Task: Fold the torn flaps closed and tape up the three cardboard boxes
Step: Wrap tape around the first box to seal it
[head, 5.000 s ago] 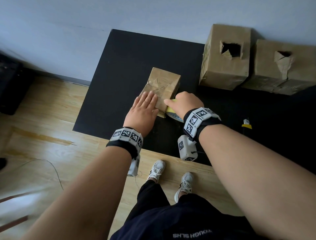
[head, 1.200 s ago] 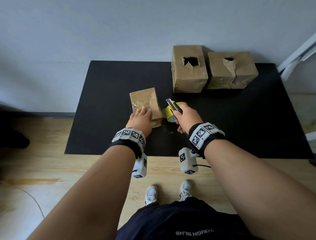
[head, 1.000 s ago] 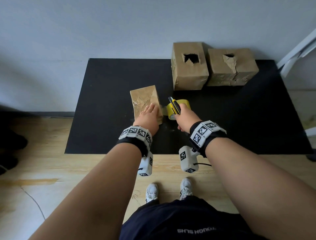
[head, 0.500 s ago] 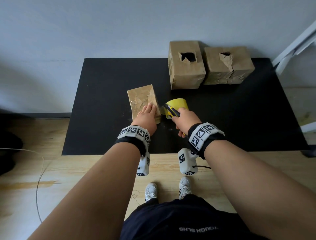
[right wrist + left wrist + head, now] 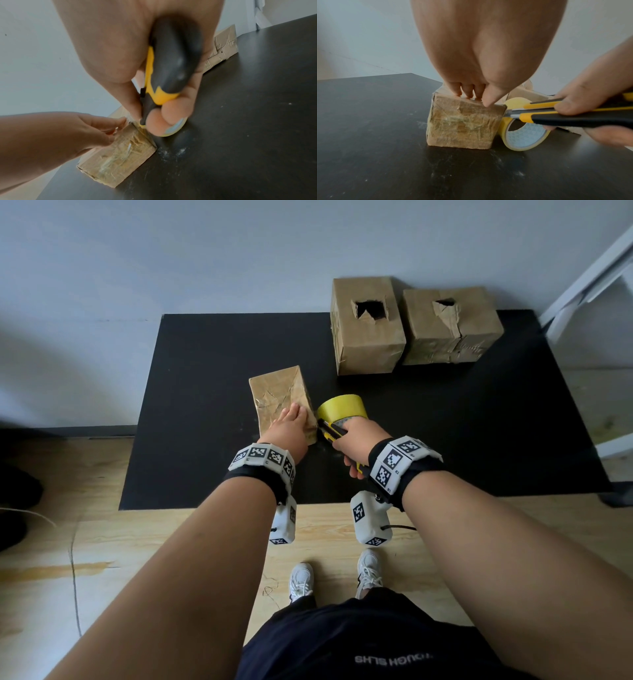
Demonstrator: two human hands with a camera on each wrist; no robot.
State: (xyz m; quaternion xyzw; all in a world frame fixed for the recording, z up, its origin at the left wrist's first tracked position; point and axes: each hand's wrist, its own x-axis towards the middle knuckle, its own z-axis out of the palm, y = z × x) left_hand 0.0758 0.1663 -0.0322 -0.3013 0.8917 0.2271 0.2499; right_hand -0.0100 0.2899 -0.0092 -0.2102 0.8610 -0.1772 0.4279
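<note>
Setting: pale wall behind, light wood floor [image 5: 102, 546], person standing at the near edge of a low black table [image 5: 205, 354].
Table: matte black top, faint white scuffs near the small box.
Larger boxes: two cardboard boxes at the far right, side by side and touching. Left box [image 5: 368, 344] has a ragged hole in its top, torn flap bent inward. Right box [image 5: 455, 333] has a smaller hole with a crumpled flap hanging into it.
Small box: taped box [image 5: 274, 392] near the table's middle, apart from the other two; top and near face wrapped in wrinkled clear tape.
Left hand: left hand [image 5: 289, 431] laid flat on the near end of the taped box, fingers straight and together, tips pressing the top edge in the left wrist view.
Right hand: right hand [image 5: 359, 440] wrapped tight around a utility knife.
Tape roll: yellow tape roll [image 5: 340, 405] standing on edge, just beside the taped box's right side.
Knife: utility knife [image 5: 556, 115], black and yellow; metal tip at the box's upper right corner, above the roll.
</note>
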